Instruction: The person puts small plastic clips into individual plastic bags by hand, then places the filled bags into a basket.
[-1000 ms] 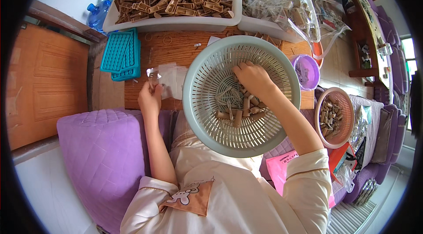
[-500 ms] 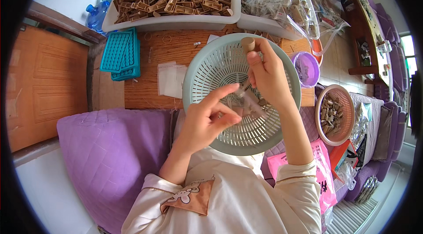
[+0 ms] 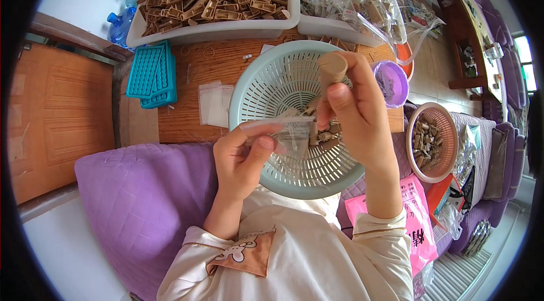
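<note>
Closed in the curled fingers of the right hand (image 3: pixel 362 111), above the slotted grey-green plastic basket (image 3: pixel 300 45): smooth tan cylinder (image 3: pixel 332 70), long axis roughly upright, flat end uppermost. Pinched in the barely parted thumb and fingers of the left hand (image 3: pixel 238 166): thin clear plastic bag (image 3: pixel 296 135), left of the cylinder and nearer the body; right-finger contact with bag uncertain.

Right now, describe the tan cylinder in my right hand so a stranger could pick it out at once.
Start at the large grey-green slotted basket in the middle. Over its right side, the right hand grips the tan cylinder, its round end showing. Unlike the similar pieces lying inside the basket, this one is held up.
</note>
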`<control>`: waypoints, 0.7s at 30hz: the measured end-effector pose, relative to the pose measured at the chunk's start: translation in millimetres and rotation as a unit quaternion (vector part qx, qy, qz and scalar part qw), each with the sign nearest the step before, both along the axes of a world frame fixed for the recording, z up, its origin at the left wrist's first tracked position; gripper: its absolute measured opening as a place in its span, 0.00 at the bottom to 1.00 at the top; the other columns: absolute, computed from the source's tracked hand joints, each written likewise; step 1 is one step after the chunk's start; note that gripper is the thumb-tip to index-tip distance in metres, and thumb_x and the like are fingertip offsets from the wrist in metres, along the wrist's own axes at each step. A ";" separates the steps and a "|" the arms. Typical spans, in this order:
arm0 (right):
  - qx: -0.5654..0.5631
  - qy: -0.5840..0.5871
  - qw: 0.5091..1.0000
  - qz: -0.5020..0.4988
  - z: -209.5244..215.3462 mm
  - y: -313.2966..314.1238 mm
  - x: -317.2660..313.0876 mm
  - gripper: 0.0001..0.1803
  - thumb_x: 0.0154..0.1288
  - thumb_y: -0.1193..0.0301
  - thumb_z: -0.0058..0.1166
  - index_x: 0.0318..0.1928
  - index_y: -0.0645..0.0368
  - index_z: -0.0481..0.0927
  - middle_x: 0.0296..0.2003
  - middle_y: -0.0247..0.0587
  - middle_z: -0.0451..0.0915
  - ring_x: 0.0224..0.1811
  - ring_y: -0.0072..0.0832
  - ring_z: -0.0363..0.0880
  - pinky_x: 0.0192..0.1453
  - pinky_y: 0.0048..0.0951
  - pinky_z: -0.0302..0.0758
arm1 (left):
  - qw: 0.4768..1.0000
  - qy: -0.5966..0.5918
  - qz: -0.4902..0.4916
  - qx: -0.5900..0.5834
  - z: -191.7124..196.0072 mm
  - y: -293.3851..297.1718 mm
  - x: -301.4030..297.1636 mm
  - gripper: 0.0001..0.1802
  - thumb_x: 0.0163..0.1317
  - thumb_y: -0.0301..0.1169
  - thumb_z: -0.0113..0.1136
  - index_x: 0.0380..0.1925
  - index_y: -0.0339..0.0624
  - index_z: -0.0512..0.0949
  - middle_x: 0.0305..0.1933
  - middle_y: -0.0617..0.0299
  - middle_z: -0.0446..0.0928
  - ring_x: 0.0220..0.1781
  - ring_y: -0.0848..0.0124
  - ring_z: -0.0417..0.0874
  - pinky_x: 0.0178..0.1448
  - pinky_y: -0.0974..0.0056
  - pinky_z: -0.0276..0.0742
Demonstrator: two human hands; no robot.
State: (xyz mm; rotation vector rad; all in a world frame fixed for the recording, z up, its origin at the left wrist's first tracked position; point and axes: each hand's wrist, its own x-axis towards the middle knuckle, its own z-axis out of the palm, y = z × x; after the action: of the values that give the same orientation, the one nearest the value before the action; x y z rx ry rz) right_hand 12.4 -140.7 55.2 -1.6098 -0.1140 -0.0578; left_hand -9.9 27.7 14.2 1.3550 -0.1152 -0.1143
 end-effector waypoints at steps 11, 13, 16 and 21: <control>0.053 0.031 0.998 -0.012 25.4 -12.1 -14.6 0.26 0.46 0.63 0.65 0.40 0.69 0.70 0.31 0.40 0.75 0.32 0.25 0.77 0.32 0.20 0.75 | 0.991 0.043 -0.008 -0.129 -10.2 4.0 -1.8 0.07 0.60 0.28 0.51 0.34 0.38 0.65 0.23 0.64 0.70 0.24 0.79 0.72 0.32 0.75 0.69; 0.098 0.030 0.995 -0.015 27.3 -12.3 -13.7 0.25 0.44 0.65 0.66 0.39 0.68 0.70 0.31 0.41 0.76 0.35 0.28 0.78 0.34 0.22 0.76 | 0.989 0.042 -0.031 -0.140 -10.4 1.2 -3.1 0.07 0.60 0.28 0.51 0.34 0.38 0.65 0.24 0.63 0.71 0.25 0.78 0.73 0.32 0.75 0.69; 0.120 0.031 0.992 0.011 29.6 -14.9 -10.3 0.23 0.43 0.69 0.64 0.39 0.67 0.70 0.32 0.43 0.76 0.37 0.30 0.78 0.37 0.25 0.77 | 0.982 0.037 -0.099 -0.158 -12.0 3.7 -7.0 0.08 0.60 0.27 0.52 0.34 0.37 0.65 0.27 0.61 0.72 0.25 0.77 0.74 0.32 0.74 0.70; 0.091 0.058 0.994 0.031 14.2 -4.6 6.7 0.18 0.47 0.76 0.58 0.39 0.65 0.69 0.33 0.44 0.77 0.35 0.27 0.78 0.36 0.24 0.78 | 0.964 -0.038 -0.196 -0.175 -19.3 3.5 -12.9 0.07 0.60 0.26 0.52 0.34 0.37 0.65 0.29 0.58 0.73 0.26 0.74 0.76 0.32 0.72 0.73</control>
State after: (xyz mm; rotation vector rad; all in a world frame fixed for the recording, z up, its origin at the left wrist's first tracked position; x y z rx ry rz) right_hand 19.2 -145.3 69.4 -1.4222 -0.0674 0.0716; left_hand -22.8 31.2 -5.1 0.9700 -0.4490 -0.3580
